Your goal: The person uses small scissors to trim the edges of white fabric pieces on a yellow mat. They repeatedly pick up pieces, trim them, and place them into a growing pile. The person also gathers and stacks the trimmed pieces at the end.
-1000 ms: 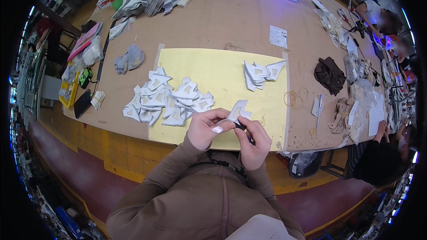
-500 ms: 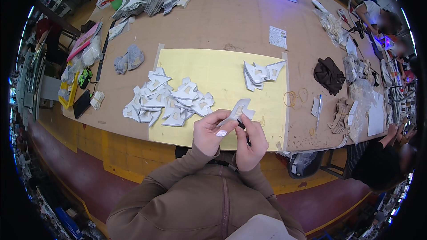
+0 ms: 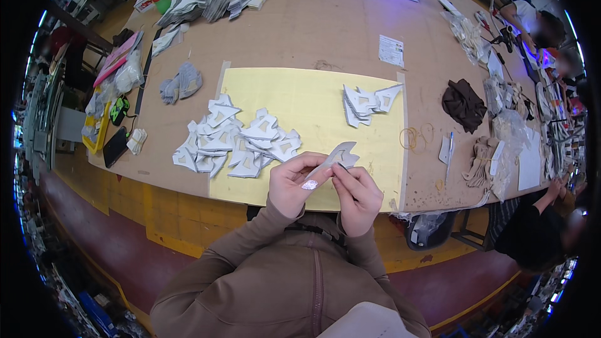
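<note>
My left hand [image 3: 293, 186] is closed on a white-and-grey cut piece [image 3: 342, 153] with an opening in its middle, held tilted over the near edge of the yellow sheet. My right hand [image 3: 358, 195] meets it at the lower side, its fingers pinched together. At those fingertips shows a bit of a small black tool [image 3: 342, 166], mostly hidden by the fingers. Left of my hands lies a loose heap of similar cut pieces [image 3: 235, 141]. Beyond my right hand is a smaller stack of them [image 3: 366, 103].
A yellow sheet [image 3: 288, 87] is taped to the brown-covered table [image 3: 275, 31]. Grey gloves [image 3: 181, 84] lie to the left, near a phone [image 3: 116, 146]. On the right are rubber bands [image 3: 416, 138], a pen [image 3: 449, 150] and dark cloth [image 3: 464, 106]. Other people work at the right.
The cut piece has turned more edge-on between my hands. My right fingers have shifted slightly to the right, and less of the black tool shows.
</note>
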{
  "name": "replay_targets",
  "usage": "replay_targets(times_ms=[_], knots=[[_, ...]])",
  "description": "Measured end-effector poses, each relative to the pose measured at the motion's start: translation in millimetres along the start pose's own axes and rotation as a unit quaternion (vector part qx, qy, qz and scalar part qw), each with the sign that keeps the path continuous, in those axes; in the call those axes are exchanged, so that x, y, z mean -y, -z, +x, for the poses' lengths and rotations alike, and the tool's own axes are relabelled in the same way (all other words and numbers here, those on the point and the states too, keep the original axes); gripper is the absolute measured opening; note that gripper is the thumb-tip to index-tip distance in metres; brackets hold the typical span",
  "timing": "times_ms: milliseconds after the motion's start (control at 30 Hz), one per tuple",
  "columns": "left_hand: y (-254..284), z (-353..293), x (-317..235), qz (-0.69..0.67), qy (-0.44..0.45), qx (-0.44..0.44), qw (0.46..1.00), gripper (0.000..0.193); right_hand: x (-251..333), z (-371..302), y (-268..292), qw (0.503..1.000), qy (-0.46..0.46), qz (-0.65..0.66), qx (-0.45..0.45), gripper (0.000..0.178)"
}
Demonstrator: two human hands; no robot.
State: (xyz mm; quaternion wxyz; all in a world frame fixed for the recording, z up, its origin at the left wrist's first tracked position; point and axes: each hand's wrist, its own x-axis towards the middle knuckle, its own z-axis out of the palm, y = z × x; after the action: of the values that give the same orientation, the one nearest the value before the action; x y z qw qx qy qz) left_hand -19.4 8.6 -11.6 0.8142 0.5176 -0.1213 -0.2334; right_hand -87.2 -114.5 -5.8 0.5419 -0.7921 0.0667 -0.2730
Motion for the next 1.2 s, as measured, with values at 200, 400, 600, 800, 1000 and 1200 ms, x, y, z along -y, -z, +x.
replay_targets(times_ms=[200,400,600,800,1000,1200], knots=[[1,0,-1,0.012,0.011,0.003,1.000,0.021,-2,-3,-2,0.998,-0.021,0.055,-0.012,0.027],[-2,2,-3,-0.019,0.061,-0.028,0.998,0.015,-6,-13,5,0.852,-0.297,0.430,-0.028,0.021],[5,6,5,-0.005,0.063,-0.024,0.998,0.018,-1,-15,10,0.874,-0.233,0.426,-0.004,0.022],[8,8,5,0.036,0.085,-0.026,0.995,0.019,11,-3,3,0.993,-0.024,-0.011,0.118,0.033],[14,9,-3,0.043,0.077,-0.002,0.996,0.029,19,9,23,0.995,-0.007,-0.047,0.087,0.037],[9,5,-24,0.115,0.023,0.068,0.991,0.033,10,14,33,0.992,0.026,-0.097,0.083,0.035]])
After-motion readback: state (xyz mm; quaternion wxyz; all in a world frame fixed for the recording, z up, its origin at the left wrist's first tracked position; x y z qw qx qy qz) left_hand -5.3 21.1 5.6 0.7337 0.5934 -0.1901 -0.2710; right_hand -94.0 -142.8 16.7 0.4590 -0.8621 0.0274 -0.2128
